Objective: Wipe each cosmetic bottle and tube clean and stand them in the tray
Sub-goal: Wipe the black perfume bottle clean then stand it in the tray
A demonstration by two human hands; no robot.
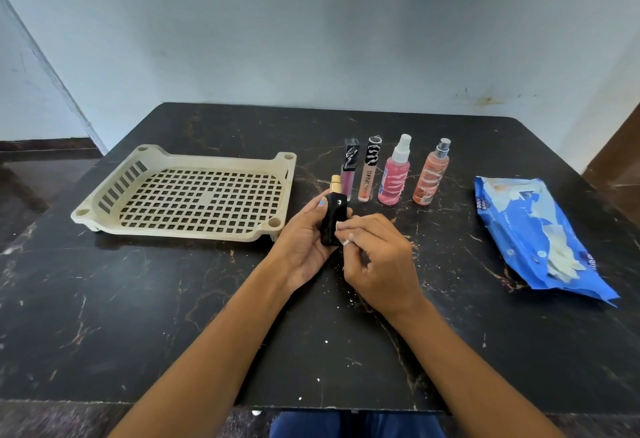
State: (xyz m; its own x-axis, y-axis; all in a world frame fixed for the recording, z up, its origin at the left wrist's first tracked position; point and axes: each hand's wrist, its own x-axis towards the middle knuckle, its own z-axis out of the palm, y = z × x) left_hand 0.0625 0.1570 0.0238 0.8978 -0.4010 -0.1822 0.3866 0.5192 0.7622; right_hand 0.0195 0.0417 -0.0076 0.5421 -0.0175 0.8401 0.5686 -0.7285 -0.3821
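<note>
Both forearms are being extended over the dark marbled worktop (173, 316) from the near edge. A black bottle (331, 221) with a gold cap is being held upright above the worktop by the left hand (304, 243), whose fingers are being wrapped around its body, with the thumb resting near the top. A small white wipe (347, 240) is being pinched in the curled fingers of the right hand (377, 264) and pressed against the right side of the bottle. Just to the left of the hands, a beige perforated tray (194, 163) is being left on the worktop with nothing in it. Beyond the hands, four items are being kept standing in a row: a dark-capped gloss tube (349, 170), a lip gloss tube (368, 174), a pink spray bottle (394, 177) and an orange spray bottle (430, 177). Well to the right, a blue wipes packet (540, 240) is lying flat.
</note>
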